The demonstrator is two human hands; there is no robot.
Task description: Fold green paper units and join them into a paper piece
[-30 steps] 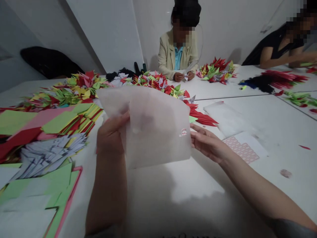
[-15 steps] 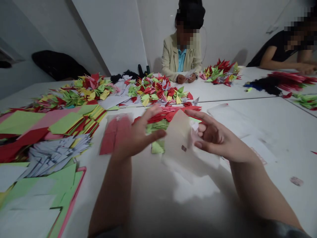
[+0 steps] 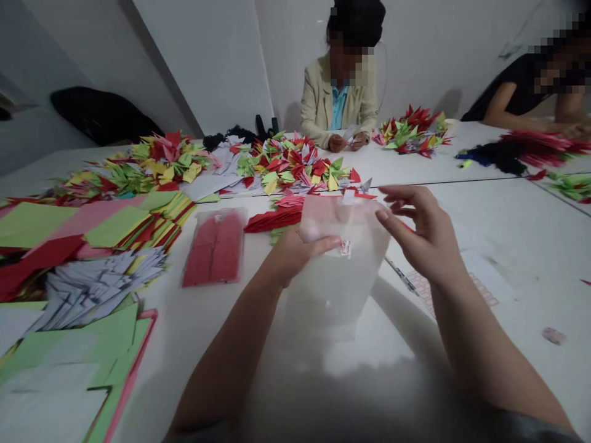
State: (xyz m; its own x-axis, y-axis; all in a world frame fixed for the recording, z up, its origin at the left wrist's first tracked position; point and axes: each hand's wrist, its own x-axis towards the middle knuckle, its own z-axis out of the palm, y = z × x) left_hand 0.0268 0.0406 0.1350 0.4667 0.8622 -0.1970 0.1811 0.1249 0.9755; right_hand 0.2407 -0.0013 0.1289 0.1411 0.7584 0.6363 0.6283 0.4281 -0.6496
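Observation:
My left hand (image 3: 295, 252) grips a clear plastic bag (image 3: 339, 271) near its top, fingers closed on the edge by a small red sticker (image 3: 345, 248). The bag hangs open toward the table. My right hand (image 3: 422, 237) hovers just right of the bag's top, fingers spread and slightly curled, holding nothing. Beyond the bag lie red folded paper pieces (image 3: 274, 218). A sealed clear packet of red folded pieces (image 3: 215, 248) lies flat to the left.
Stacks of green, pink and red paper (image 3: 92, 227) and white folded pieces (image 3: 92, 286) fill the left. Piles of coloured folded pieces (image 3: 295, 163) sit farther back. A sticker sheet (image 3: 462, 289) lies at right. Two people sit across the white table (image 3: 508, 246).
The bag was held up in front of me, then lowered. My left hand let go, then took its top edge again. My right hand released it and opened.

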